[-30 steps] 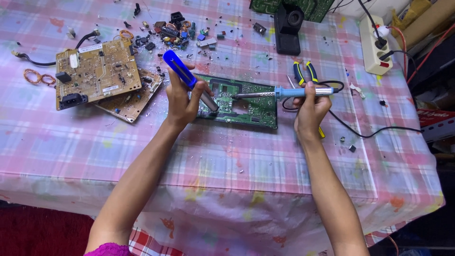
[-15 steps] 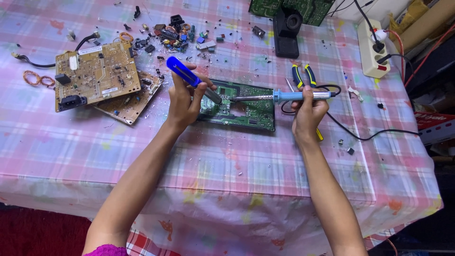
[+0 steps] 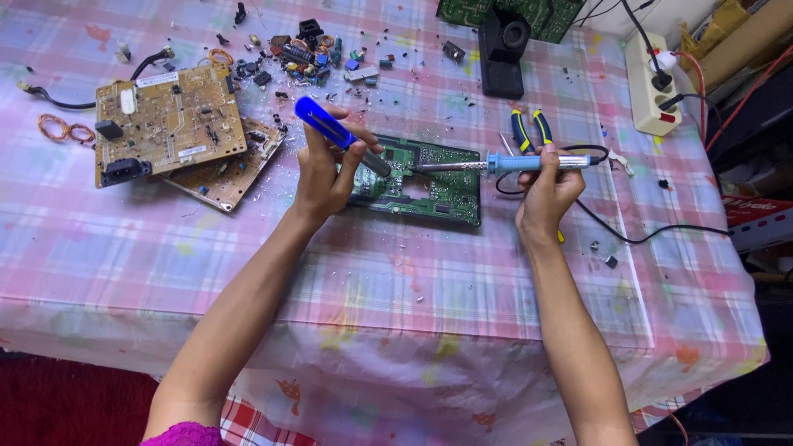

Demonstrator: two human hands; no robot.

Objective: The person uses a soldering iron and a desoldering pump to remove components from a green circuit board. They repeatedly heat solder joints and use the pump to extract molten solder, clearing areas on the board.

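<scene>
A green circuit board (image 3: 442, 186) lies flat on the checked tablecloth in the middle. My left hand (image 3: 324, 177) grips a blue desoldering pump (image 3: 326, 128), tilted with its grey tip down on the board's left part. A blue-handled soldering iron (image 3: 529, 163) is held by my right hand (image 3: 545, 194), lying almost level, its metal tip over the board close to the pump's tip. The iron's black cord (image 3: 636, 235) trails right across the cloth.
Two tan circuit boards (image 3: 169, 124) lie at the left, with copper wire coils (image 3: 58, 130) beside them. Several loose parts (image 3: 310, 54) are scattered at the back. Yellow-and-blue pliers (image 3: 529, 128), a black stand (image 3: 502, 54) and a white power strip (image 3: 652, 83) sit behind.
The pump's tip and the iron's tip have come a little closer together over the board. The view has shifted slightly.
</scene>
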